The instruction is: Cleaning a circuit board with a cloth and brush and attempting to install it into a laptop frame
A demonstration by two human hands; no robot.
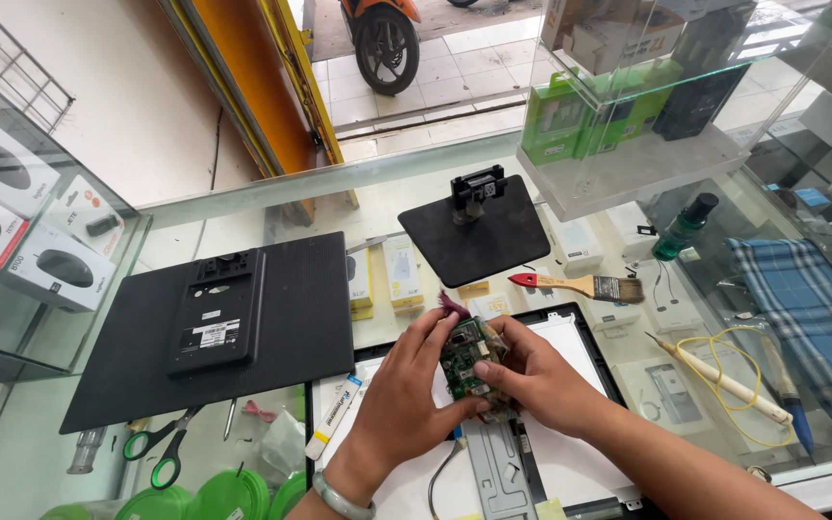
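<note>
Circuit board, green, small, with components on its face: held up between your two hands over the white panel of an opened monitor that lies flat on the glass table.

Left hand: your fingers curl around the board's left edge and underside, grip closed on the board; a pale bangle sits on the wrist.

Right hand: your thumb presses on the board's lower face and your fingers wrap its right side, grip likewise closed on the board.

Metal bracket strip: grey, running down the monitor's middle, just below your hands.

Monitor back cover: black, flat on the table to your left, with a raised rectangular mount plate at its centre.

Monitor stand: black square base with an upright neck, beyond your hands.

Paintbrush: red-tipped wooden handle, dark bristles, lying right of the stand.

Soldering iron: cream handle with a yellow cord looped beside it, to your right, well apart from the board.

Checked cloth: blue, at the far right.

Scissors: green-handled, near the cover's front edge.

White tube: lying just left of your left wrist.

Small bottle: green, dark cap, upright near the clear display case.
</note>
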